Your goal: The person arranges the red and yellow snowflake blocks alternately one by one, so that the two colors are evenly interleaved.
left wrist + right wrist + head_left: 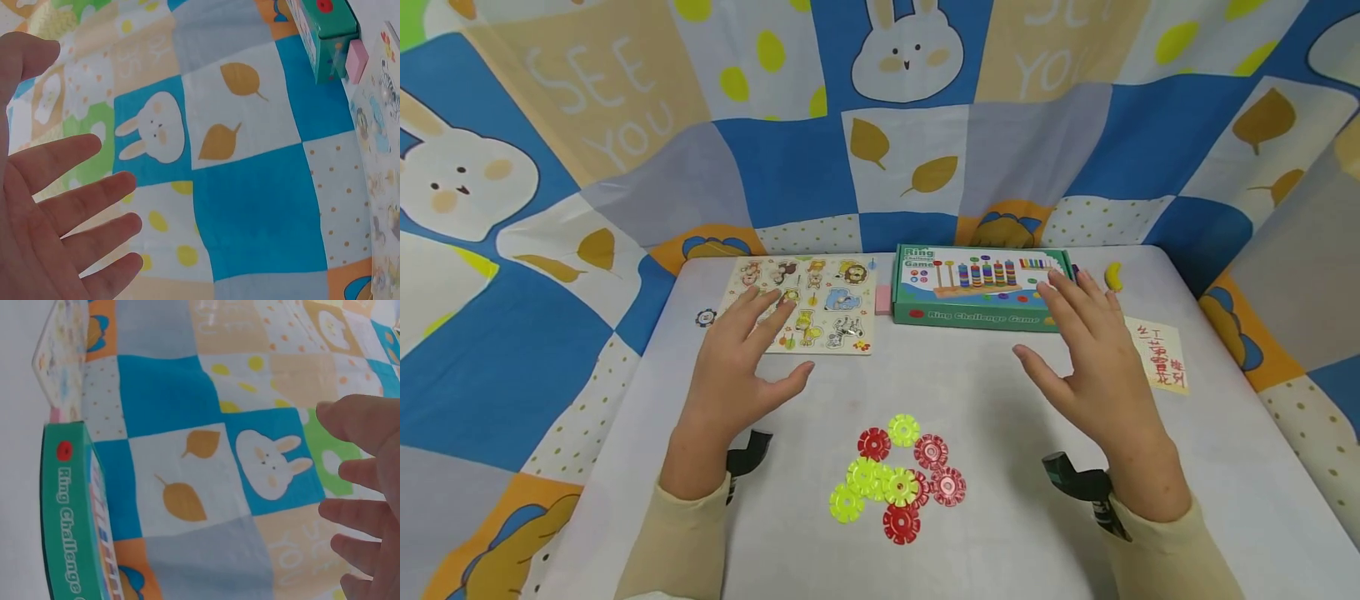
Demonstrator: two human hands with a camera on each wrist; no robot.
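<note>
My left hand hovers over the left side of the white table, fingers spread and holding nothing. Beyond its fingertips lies an animal puzzle board. On the right, my right hand is also raised with spread fingers, nothing in its grasp. It partly covers the right end of a green Ring Challenge Game box. Between the forearms, nearer me, lies a loose cluster of notched plastic discs, with yellow-green discs and red discs, some overlapping. Both wrist views show the hands' outstretched fingers against the patterned cloth.
A paper note with red handwriting lies right of the right hand. Behind it sits a small yellow banana-shaped piece. A pink block stands between board and box. Patterned cloth hangs around the table.
</note>
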